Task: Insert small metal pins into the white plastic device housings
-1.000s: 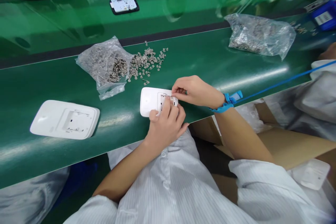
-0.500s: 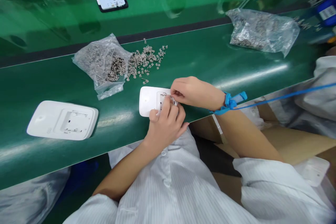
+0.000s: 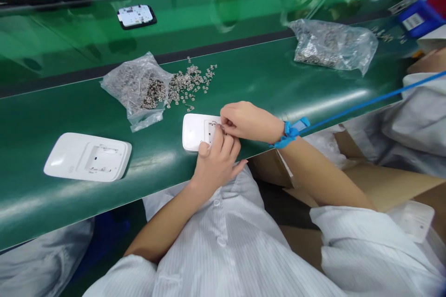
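A white plastic housing (image 3: 193, 131) lies on the green belt (image 3: 265, 79) near its front edge. My left hand (image 3: 218, 160) rests on the housing's near side, fingers pressing at its recess. My right hand (image 3: 245, 121) pinches something small at the same recess; the piece itself is hidden by the fingers. A blue wrist strap (image 3: 290, 131) with a blue cord circles my right wrist. A loose pile of small metal clips (image 3: 190, 82) lies just beyond the housing, beside an open plastic bag of clips (image 3: 137, 88).
A second white housing (image 3: 88, 158) lies on the belt to the left. Another bag of clips (image 3: 331, 46) sits at the right. Black trays with boards (image 3: 136, 16) ride the far belt. A co-worker's white sleeve (image 3: 418, 111) and cardboard boxes (image 3: 383, 183) are at the right.
Both hands stay on the housing's recess with small finger movements. The view has shifted slightly, and the tray on the far belt has moved left.
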Tool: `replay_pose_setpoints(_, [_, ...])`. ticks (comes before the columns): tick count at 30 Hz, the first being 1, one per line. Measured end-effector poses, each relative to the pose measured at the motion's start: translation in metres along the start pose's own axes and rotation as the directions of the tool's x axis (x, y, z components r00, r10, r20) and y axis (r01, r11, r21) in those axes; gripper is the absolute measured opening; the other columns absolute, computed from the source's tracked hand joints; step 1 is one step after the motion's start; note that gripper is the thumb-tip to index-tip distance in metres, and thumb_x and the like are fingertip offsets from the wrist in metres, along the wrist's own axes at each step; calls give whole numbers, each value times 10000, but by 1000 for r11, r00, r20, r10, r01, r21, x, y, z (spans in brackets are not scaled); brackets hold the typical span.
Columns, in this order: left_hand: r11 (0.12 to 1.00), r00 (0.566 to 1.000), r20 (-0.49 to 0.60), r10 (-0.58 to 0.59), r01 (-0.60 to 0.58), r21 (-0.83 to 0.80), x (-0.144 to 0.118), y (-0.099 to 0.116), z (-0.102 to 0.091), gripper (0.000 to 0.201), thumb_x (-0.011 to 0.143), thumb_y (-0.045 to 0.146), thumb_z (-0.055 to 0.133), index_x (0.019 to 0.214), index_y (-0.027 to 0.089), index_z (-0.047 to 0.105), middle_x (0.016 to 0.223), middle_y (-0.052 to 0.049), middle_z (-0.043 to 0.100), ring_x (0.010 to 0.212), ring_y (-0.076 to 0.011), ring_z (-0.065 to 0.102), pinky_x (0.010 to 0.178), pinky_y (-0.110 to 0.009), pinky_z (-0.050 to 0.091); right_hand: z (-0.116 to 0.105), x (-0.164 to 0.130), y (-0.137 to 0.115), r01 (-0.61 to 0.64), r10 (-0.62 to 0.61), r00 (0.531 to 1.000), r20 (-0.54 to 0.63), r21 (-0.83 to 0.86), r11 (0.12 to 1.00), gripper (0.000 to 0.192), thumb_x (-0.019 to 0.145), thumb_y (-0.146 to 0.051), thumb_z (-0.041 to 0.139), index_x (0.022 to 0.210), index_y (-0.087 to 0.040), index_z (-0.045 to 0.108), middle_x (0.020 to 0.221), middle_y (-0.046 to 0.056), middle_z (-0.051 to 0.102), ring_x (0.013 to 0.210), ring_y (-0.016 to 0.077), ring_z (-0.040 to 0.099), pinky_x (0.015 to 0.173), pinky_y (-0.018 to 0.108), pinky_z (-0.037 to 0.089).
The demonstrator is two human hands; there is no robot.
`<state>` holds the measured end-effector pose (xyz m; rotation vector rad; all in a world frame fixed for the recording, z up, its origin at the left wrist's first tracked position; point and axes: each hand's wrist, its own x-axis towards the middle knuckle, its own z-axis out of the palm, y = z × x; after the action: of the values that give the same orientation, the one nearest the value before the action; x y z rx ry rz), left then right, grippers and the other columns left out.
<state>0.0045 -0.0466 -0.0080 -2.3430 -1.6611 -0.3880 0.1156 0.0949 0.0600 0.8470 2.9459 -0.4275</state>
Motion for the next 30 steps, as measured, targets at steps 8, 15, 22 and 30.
replay_pose_setpoints(8, [1000,1000,9,-4,4,1,-3,-1,-2,504,1049,506,425,1370,158,595,1352,-149,615,1449,-334,412,890,-456,314,5,5,11,2,12,998,-66,220,975,117,751,-100,604,717,-191,539,732,28,630,686,169,537,637,288,323])
replay_pose_setpoints(15, [998,1000,-19,-5,6,66,-2,0,-6,493,1065,509,383,1296,152,635,1338,-139,619,1341,-310,465,860,-438,288,-1,11,14,-24,13,999,48,247,969,202,709,-176,652,747,-209,457,721,-6,557,654,145,457,620,272,287])
replay_pose_setpoints(22, [1000,1000,-19,-2,2,31,-2,-1,-8,525,1048,503,442,1341,97,601,1231,-175,652,1148,-298,548,774,-416,264,-11,19,10,-52,27,987,160,149,987,173,735,-172,659,778,-199,493,737,2,548,670,149,444,624,283,245])
replay_pose_setpoints(30, [1000,999,-44,14,-12,26,-2,-2,-6,522,1037,499,446,1301,86,626,1178,-179,684,1061,-291,568,771,-426,274,-17,24,16,14,-36,980,198,112,994,193,747,-156,662,738,-202,476,692,-3,535,649,142,454,597,272,269])
